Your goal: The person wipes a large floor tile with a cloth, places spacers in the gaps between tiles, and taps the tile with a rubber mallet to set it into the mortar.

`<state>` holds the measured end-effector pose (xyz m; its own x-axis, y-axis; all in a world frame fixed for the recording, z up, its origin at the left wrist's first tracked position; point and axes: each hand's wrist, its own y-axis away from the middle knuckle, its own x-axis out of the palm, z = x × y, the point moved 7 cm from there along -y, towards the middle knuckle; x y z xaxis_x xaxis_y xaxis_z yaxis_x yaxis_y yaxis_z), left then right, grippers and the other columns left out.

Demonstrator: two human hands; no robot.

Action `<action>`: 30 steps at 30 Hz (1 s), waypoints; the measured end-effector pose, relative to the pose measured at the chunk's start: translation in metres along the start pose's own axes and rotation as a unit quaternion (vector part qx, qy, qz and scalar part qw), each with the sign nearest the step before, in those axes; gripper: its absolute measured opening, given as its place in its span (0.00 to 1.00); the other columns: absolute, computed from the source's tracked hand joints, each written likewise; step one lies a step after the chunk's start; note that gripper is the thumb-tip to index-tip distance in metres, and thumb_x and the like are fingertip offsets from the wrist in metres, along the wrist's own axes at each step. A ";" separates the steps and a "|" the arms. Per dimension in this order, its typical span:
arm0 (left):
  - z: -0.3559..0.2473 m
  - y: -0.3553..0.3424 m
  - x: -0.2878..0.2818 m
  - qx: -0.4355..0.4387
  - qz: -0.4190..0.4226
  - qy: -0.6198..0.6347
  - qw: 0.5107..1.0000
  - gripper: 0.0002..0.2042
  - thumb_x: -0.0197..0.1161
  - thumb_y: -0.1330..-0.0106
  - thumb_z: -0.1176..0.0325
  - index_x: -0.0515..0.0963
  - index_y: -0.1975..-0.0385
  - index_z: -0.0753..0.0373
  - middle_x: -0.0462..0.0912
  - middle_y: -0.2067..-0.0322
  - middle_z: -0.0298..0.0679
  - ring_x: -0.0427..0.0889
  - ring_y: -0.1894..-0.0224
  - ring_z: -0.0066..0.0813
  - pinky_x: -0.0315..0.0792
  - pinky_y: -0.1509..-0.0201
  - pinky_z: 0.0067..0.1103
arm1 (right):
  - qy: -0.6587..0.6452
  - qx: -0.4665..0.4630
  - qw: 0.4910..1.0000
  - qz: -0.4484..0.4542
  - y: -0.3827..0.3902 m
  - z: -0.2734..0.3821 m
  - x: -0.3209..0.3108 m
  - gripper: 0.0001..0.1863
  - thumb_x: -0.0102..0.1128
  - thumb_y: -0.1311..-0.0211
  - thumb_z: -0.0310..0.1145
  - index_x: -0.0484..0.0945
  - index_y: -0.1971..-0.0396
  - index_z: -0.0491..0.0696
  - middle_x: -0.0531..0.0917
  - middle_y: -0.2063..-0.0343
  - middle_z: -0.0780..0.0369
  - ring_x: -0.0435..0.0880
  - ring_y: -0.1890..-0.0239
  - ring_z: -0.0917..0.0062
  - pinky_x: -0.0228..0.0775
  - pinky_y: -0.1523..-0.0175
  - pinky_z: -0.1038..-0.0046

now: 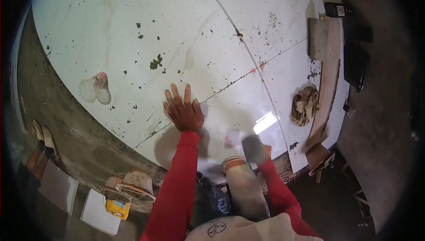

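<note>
My left hand (184, 111) lies flat on a large white floor tile (146, 81), fingers spread, beside a narrow tile joint. In my right hand (267, 151) is a mallet with a dark grey block-like head (254, 149), smeared by motion. The mallet is low over the tile near my knee; whether it touches the surface I cannot tell. My right fingers are mostly hidden behind the head. Dark mortar crumbs (156, 62) lie scattered beyond my left hand.
A crumpled brown rag (304, 106) lies at right beside a long wooden board (325, 95). Clear plastic pieces (95, 88) rest at left. A bucket (138, 182) and a yellow package (117, 208) stand lower left. Another person's feet (44, 135) show at far left.
</note>
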<state>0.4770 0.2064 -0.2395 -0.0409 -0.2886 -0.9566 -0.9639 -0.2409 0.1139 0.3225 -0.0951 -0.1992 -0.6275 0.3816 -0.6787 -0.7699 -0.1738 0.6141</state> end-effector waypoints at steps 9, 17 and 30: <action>-0.008 0.001 -0.020 -0.011 0.001 0.016 1.000 0.28 0.60 0.34 0.66 0.67 0.31 0.49 0.54 0.26 0.44 0.50 0.24 0.52 0.46 0.25 0.52 | 0.052 0.027 0.996 0.073 0.005 -0.020 0.003 0.13 0.58 0.41 0.32 0.80 0.56 0.47 0.82 0.60 0.54 0.81 0.55 0.58 0.73 0.48 0.59; -0.008 0.009 -0.027 0.003 -0.081 0.020 0.996 0.23 0.52 0.27 0.63 0.68 0.32 0.47 0.58 0.27 0.43 0.53 0.24 0.52 0.45 0.25 0.52 | 0.142 -0.154 0.912 -0.354 0.035 0.047 -0.097 0.09 0.59 0.38 0.30 0.74 0.79 0.49 0.80 0.78 0.63 0.81 0.74 0.69 0.75 0.67 0.65; -0.001 -0.005 -0.022 0.137 -0.273 -0.114 0.945 0.18 0.55 0.26 0.56 0.76 0.40 0.51 0.74 0.37 0.43 0.69 0.32 0.41 0.60 0.28 0.39 | -0.375 -0.242 0.759 -0.474 0.223 -0.086 -0.191 0.33 0.55 0.37 0.42 0.67 0.37 0.35 0.78 0.46 0.47 0.79 0.47 0.64 0.72 0.51 0.69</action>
<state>0.4834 0.2126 -0.2190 0.4566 0.0241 -0.8893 -0.8886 -0.0373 -0.4572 0.2610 -0.2852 0.0322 0.3391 0.9212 -0.1909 -0.9001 0.2586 -0.3507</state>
